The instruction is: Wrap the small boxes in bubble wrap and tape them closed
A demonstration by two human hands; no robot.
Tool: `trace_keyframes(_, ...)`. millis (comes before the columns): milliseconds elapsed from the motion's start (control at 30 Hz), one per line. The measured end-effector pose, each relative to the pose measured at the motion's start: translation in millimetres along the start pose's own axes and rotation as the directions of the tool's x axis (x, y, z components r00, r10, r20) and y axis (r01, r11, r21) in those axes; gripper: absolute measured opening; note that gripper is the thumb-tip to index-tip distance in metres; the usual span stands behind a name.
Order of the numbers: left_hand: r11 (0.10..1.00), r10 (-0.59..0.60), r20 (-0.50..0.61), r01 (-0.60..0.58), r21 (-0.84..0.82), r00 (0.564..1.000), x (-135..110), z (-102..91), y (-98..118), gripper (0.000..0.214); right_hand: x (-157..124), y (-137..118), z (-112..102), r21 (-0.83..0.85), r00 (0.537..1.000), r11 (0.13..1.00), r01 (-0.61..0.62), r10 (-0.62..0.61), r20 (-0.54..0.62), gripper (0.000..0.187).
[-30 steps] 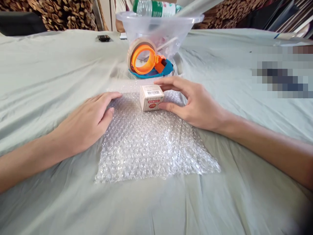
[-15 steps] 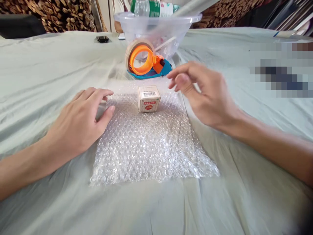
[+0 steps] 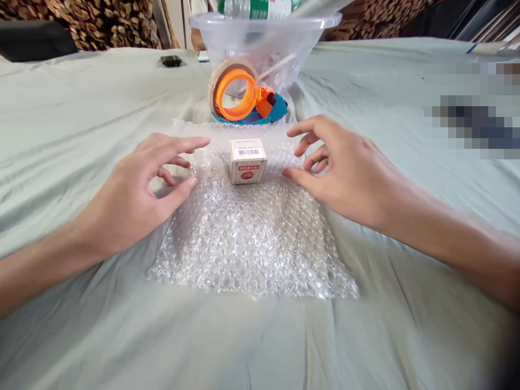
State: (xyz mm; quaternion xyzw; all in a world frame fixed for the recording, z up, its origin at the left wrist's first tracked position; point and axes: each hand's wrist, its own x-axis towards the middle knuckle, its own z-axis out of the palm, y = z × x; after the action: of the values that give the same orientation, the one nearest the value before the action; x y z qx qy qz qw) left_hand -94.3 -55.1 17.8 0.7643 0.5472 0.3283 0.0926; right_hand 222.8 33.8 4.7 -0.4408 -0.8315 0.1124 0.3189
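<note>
A small cream cardboard box [image 3: 247,161] with a barcode on top and a red label on its front stands on a sheet of bubble wrap [image 3: 247,244]. To the left of the box is my left hand [image 3: 142,184], fingers apart, over the sheet's left edge. My right hand [image 3: 345,168] is on the other side, its fingers spread and curved towards the box, close to the wrap's right edge. Neither hand touches the box, and both are without anything in them. Whether the fingertips press on the wrap I cannot tell.
Behind the wrap stands a roll of tape [image 3: 233,89] in an orange and blue dispenser [image 3: 278,107]. A clear plastic basin [image 3: 260,40] holds a green-labelled bottle [image 3: 260,8]. A small black object [image 3: 170,61] lies back left on the pale green cloth [image 3: 101,92].
My left hand has moved right, nearer the box, with its fingers stretched further. The right hand has turned and opened its fingers. The bubble wrap's sides have shifted slightly; the box remains on it.
</note>
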Motion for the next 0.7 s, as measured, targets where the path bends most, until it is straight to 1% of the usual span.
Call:
trace_keyframes(100, 0.992, -0.039, 0.026, 0.042, -0.119, 0.999, -0.1, 1.1, 3.8, 0.048, 0.5, -9.8, 1.9, 0.099, 0.999, 0.995, -0.026, 0.029, -0.034, 0.034)
trace_keyframes(167, 0.975, -0.041, -0.010, 0.038, -0.221, 0.999, 0.2, 3.0, 7.3, 0.049, 1.3, -17.1, 3.5, 0.219, 0.998, 0.976, 0.003, 0.012, -0.068, 0.023)
trace_keyframes(267, 0.922, -0.092, -0.102, 0.046, -0.384, 0.990, 1.0, 5.8, 11.1, 0.052, 2.6, -26.9, 4.1, 0.389, 0.991, 0.919, 0.072, -0.022, -0.133, 0.017)
trace_keyframes(333, 0.885, -0.172, -0.123, 0.098, -0.455, 0.977, 0.9, 6.4, 11.5, 0.052, 3.4, -31.2, 3.6, 0.481, 0.987, 0.872, 0.085, -0.008, -0.161, 0.018)
trace_keyframes(467, 0.776, -0.369, -0.012, 0.300, -0.555, 0.929, 0.0, 3.8, 9.9, 0.050, 5.3, -32.9, 6.2, 0.645, 0.982, 0.761, 0.063, 0.069, -0.177, 0.021)
trace_keyframes(533, 0.693, -0.419, 0.045, 0.351, -0.629, 0.907, 1.4, 2.0, 10.7, 0.049, 6.9, -32.2, 10.7, 0.715, 0.977, 0.697, 0.059, 0.106, -0.184, 0.023)
trace_keyframes(567, 0.652, -0.427, 0.072, 0.363, -0.666, 0.901, 2.7, 1.3, 11.8, 0.048, 7.8, -32.1, 13.4, 0.747, 0.976, 0.663, 0.045, 0.131, -0.175, 0.025)
trace_keyframes(633, 0.593, -0.407, 0.123, 0.365, -0.718, 0.905, 6.2, 0.5, 15.2, 0.049, 9.5, -32.9, 18.6, 0.811, 0.976, 0.585, -0.014, 0.186, -0.117, 0.025)
trace_keyframes(700, 0.593, -0.344, 0.137, 0.329, -0.735, 0.929, 9.6, 0.8, 19.7, 0.049, 10.5, -35.0, 22.7, 0.866, 0.979, 0.496, -0.055, 0.195, -0.050, 0.021)
